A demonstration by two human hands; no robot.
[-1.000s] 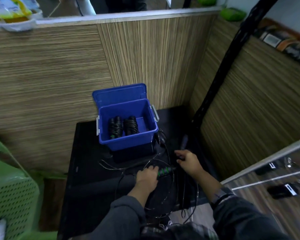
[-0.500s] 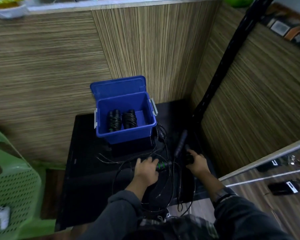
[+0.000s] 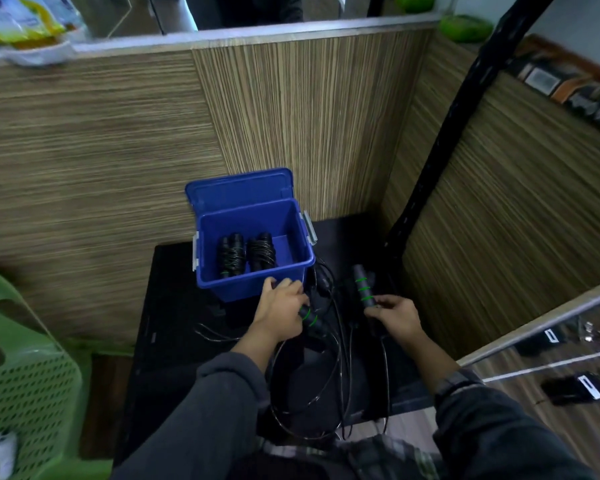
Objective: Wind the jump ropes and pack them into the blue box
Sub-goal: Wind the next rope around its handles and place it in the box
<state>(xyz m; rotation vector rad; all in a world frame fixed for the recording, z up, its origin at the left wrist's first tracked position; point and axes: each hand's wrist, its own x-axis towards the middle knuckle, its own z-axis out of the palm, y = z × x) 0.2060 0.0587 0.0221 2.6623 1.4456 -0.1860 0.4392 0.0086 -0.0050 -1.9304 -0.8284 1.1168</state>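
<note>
Blue box (image 3: 253,282) sits on the black table (image 3: 174,327), lid open and leaning back toward the wood-grain partition (image 3: 118,150). Inside the box: two wound rope bundles (image 3: 245,252), side by side, black.

Left hand (image 3: 281,315) just in front of the box's near right corner, fingers curled round a black handle with green rings (image 3: 309,318). Right hand (image 3: 397,318) further right of the box, fingers closed on the lower end of a second handle (image 3: 362,287), which stands tilted upward (three green rings visible above the fingers).

Loose black cord (image 3: 340,372) runs from both handles toward the person, looping over the table's near edge in front of the box. More unwound cord (image 3: 210,336) lies on the table in front of the box, left of the left hand.

Green perforated chair (image 3: 21,393) well left of the box.
</note>
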